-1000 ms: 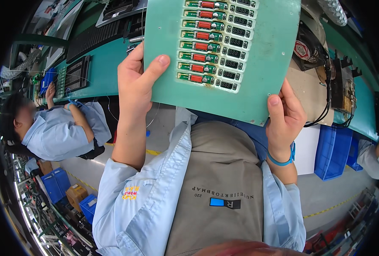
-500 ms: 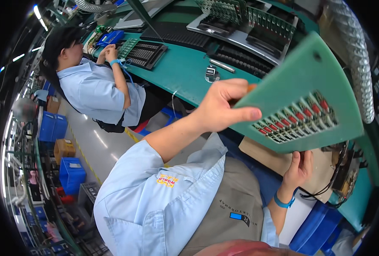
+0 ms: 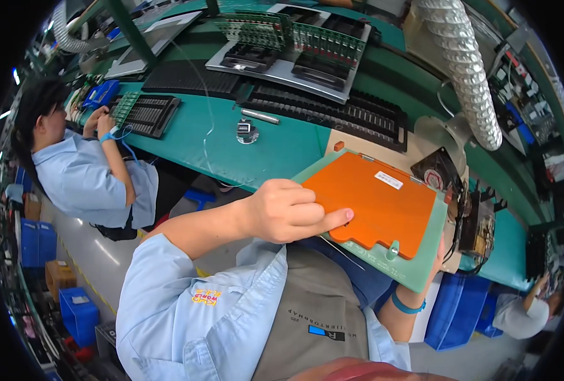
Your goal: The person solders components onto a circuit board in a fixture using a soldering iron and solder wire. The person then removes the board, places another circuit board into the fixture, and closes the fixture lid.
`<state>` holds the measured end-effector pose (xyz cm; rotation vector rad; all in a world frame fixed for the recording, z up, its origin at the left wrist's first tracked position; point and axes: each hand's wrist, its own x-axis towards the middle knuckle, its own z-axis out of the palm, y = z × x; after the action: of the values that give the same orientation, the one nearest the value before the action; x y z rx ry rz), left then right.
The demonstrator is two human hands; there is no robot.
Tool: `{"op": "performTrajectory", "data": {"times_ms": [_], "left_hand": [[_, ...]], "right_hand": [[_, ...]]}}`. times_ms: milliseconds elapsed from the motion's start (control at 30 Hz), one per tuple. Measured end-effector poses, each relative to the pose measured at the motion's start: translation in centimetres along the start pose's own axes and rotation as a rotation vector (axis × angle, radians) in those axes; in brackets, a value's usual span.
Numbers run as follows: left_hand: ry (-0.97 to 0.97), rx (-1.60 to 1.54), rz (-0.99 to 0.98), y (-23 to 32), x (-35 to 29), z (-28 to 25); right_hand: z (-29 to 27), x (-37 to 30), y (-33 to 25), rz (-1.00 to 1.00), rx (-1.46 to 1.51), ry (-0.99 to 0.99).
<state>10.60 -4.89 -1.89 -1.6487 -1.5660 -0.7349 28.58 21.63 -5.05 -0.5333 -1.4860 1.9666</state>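
A flat green fixture plate (image 3: 310, 170) with an orange cover (image 3: 377, 203) on its upper face tilts in front of me. Two small metal hinges join the cover's far edge to the plate, and a pale green latch (image 3: 393, 251) sits at its near edge. My left hand (image 3: 288, 213) is closed at the fixture's left near corner, fingers curled, one digit laid on the orange cover. At the right edge, my right hand (image 3: 433, 267) supports the fixture; most of its fingers are hidden by the plate.
Past the fixture lies a tan board (image 3: 383, 143) with a black fan (image 3: 437, 171) close by. Black slotted trays (image 3: 320, 108), a metal rod (image 3: 260, 116) and a small dispenser (image 3: 246, 131) rest on the green bench. A ribbed duct (image 3: 463, 76) hangs at right. A co-worker (image 3: 91, 159) sits left.
The fixture has turned over and come down, from its slotted green underside to its orange-covered face. My right hand has come onto its right edge. The whole view has swung to the right.
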Motion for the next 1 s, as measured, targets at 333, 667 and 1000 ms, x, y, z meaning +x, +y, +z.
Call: {"op": "performTrajectory", "data": {"times_ms": [333,667,1000], "left_hand": [[-0.148,0.086,0.084,-0.7,-2.0,0.2],[-0.113,0.105,-0.026,-0.7,-5.4,5.5],[-0.285,0.122,-0.061,-1.8,-5.8,7.0]], "right_hand": [[0.6,3.9,0.1,0.242,0.126,-0.356],[2.3,9.4,3.4,0.313,0.078,-0.377],[2.2,11.5,5.6,0.296,-0.129,-0.28]]}}
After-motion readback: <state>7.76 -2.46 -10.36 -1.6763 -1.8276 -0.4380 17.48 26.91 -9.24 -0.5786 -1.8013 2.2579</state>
